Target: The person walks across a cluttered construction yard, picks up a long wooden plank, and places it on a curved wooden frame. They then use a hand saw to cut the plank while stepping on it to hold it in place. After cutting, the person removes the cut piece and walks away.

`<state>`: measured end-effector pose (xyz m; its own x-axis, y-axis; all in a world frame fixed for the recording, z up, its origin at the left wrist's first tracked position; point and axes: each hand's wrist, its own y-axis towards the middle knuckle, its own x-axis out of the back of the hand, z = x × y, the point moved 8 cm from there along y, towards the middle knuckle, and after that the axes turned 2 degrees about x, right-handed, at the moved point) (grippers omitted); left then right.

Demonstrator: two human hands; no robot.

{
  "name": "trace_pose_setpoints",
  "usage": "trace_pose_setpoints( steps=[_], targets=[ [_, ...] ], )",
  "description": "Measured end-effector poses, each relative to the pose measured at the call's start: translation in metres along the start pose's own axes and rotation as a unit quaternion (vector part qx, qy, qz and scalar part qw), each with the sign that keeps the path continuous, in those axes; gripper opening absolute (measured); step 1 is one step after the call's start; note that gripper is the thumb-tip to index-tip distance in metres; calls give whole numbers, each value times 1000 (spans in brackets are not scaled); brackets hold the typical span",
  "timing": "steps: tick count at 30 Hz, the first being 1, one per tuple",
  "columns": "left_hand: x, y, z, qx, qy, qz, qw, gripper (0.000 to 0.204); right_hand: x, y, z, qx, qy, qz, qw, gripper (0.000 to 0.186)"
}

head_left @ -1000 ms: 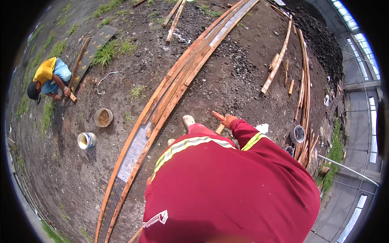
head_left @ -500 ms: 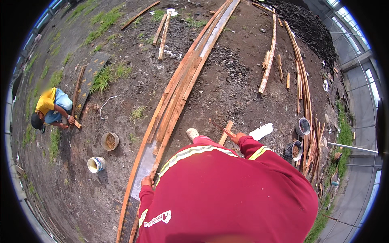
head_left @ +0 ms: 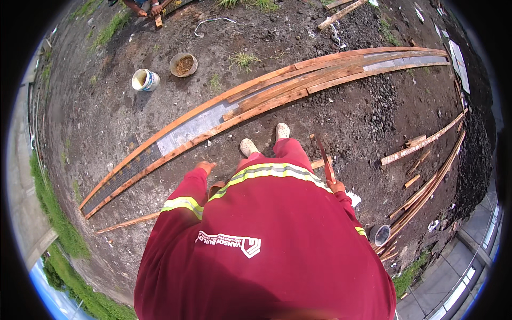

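Note:
My right hand (head_left: 336, 186) is closed around a reddish-brown tapered blade that looks like a handsaw (head_left: 326, 160), its narrow end pointing away from me. A short wood piece (head_left: 320, 162) lies on the ground beside the blade, partly hidden. My left hand (head_left: 205, 167) hangs empty in front of me, its fingers loosely extended and apart from the wood. Beyond it lies a long form panel (head_left: 194, 128), a grey sheet edged by wooden strips (head_left: 266, 102). Near my left sleeve is a brown object (head_left: 215, 188), mostly hidden.
A white bucket (head_left: 145, 80) and a cut-down tub (head_left: 183, 65) stand past the panel. Another person's hands (head_left: 155, 9) hold wood at the top left. Loose timber (head_left: 424, 194) and a dark bucket (head_left: 380, 234) lie at the right. A thin strip (head_left: 128, 223) is left of me.
My left hand has come off the panel's wooden edge. My view and body have turned left, so the panel now runs across in front of me. The handsaw stays in my right hand.

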<state>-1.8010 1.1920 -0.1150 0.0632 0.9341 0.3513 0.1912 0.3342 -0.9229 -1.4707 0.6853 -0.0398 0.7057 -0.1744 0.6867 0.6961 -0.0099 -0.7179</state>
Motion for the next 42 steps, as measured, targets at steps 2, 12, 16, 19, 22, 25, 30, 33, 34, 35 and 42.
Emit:
trace_pose_setpoints(
  steps=[2,12,16,19,22,25,30,33,34,35,42],
  targets=[
    [4,-6,-2,18,13,-42,999,60,12,11,23,24,11,4,1000,46],
    [30,36,-144,58,147,-74,985,88,1,116,115,134,66,74,986,37],
    [17,140,-204,24,173,-52,983,91,-21,106,130,39,192,136,971,19],
    [8,246,-242,-19,214,-59,975,92,-19,96,167,170,139,92,971,15],
    [-9,338,-266,-40,246,-94,964,85,-45,103,173,103,103,124,982,15],
    [-29,397,-275,-88,291,-70,950,66,-65,111,191,146,109,123,975,13],
    [-38,402,-273,-150,256,4,955,59,-89,107,203,99,118,156,976,15],
    [-37,355,-279,-223,238,57,944,64,-76,91,227,154,92,133,975,16],
    [-37,335,-279,-229,215,67,947,67,-70,85,231,150,75,131,977,16],
    [-37,313,-280,-240,194,84,947,67,-61,76,239,174,101,118,972,16],
    [-30,178,-293,-197,121,170,958,76,-9,9,253,196,119,70,971,23]
  ],
)
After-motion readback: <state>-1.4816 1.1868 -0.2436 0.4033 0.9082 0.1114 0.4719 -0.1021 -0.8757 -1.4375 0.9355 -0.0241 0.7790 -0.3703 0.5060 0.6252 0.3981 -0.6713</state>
